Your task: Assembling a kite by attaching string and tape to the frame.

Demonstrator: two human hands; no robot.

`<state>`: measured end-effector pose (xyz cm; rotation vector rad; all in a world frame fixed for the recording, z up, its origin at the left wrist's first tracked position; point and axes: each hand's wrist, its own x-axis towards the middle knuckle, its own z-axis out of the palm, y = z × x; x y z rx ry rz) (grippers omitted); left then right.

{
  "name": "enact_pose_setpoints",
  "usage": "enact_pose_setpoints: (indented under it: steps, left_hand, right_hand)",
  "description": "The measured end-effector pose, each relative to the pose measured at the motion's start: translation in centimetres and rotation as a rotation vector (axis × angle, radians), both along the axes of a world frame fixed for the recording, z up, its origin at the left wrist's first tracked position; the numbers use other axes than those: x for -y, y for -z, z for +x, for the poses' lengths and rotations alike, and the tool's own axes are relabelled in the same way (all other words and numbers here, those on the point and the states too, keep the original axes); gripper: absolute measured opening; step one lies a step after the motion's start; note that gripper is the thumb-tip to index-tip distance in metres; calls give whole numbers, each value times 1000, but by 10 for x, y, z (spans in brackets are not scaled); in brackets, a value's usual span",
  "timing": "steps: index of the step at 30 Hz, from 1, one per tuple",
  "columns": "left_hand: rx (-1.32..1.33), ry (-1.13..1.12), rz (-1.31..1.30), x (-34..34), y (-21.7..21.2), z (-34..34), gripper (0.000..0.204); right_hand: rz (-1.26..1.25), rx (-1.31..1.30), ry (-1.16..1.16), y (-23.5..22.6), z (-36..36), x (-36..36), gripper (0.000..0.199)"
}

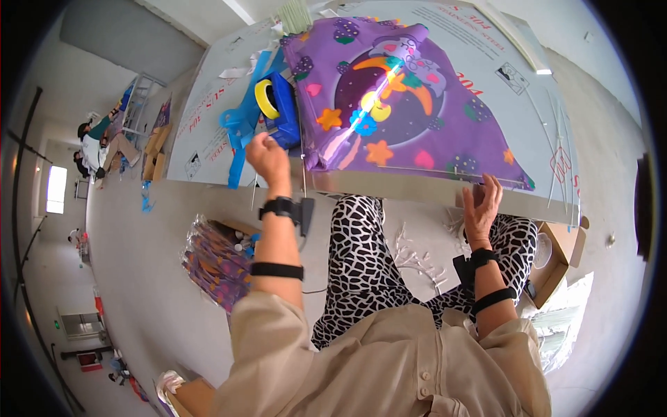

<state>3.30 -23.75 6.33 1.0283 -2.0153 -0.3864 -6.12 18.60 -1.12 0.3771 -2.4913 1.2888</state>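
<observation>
A purple printed sheet, shaped like a kite sail, lies on the grey board-topped table. It shows cartoon stars, moons and strawberries, and glossy light streaks its folded left part. Just left of it stands a blue tape dispenser with a yellow-cored roll. My left hand is closed, fingers pinched, at the dispenser's near end; what it grips is too small to make out. Over the table's near edge, at the sheet's lower right, my right hand has its fingers apart. A thin rod runs along the sheet's near edge.
Blue strips lie left of the dispenser. Thin white rods rest at the table's right. Below are a bundle of wrapped printed sheets, white ties and an open cardboard box. Other people sit far left.
</observation>
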Motion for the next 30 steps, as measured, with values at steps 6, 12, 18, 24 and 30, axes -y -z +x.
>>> enact_pose_setpoints:
  steps: [6,12,18,24,30]
  left_hand:
    - [17,97,645,52,-27,-21,15]
    - [-260,-15,1073,70,-36,-32,11]
    - [-420,11,1161,48,-38,-18,16]
    - [-474,8,1324,40,-2,5,18]
    - [-576,14,1450,12,35,8,15]
  right_hand:
    - [247,-129,-7,-1,-6,4,24]
    - [220,-105,-58,-3,-6,7,22]
    - [238,-120,-36,1,-8,5,21]
    - [247,-125,-39,-4,-7,7,20]
    - [260,-99,-24,-2,-6,7,19]
